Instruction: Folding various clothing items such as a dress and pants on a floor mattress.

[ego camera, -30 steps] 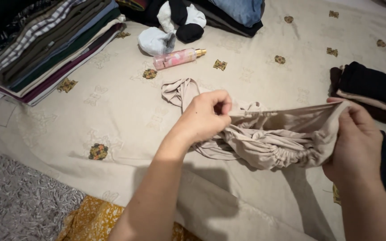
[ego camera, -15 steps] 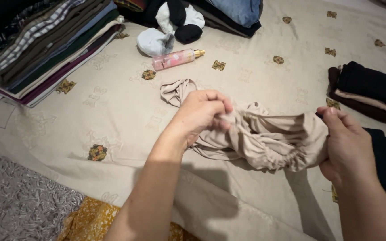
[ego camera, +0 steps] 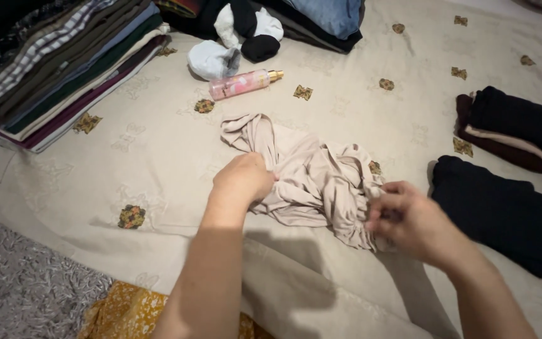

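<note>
A crumpled beige garment [ego camera: 312,176] with a gathered elastic edge lies on the cream bedspread [ego camera: 158,157]. My left hand [ego camera: 243,181] grips its left side, fingers curled into the cloth. At the garment's lower right edge, my right hand [ego camera: 403,216] pinches the gathered part. Both hands rest low on the bed, with the cloth bunched between them.
A tall stack of folded clothes [ego camera: 58,63] sits at the far left. A pink spray bottle [ego camera: 243,83] and socks [ego camera: 221,58] lie behind the garment. Folded dark garments [ego camera: 497,207] and a dark pile [ego camera: 515,129] are at the right. A grey rug [ego camera: 26,292] lies below.
Both hands have lowered the beige garment from being stretched in the air down onto the bed. The hands came closer together and the cloth is now bunched.
</note>
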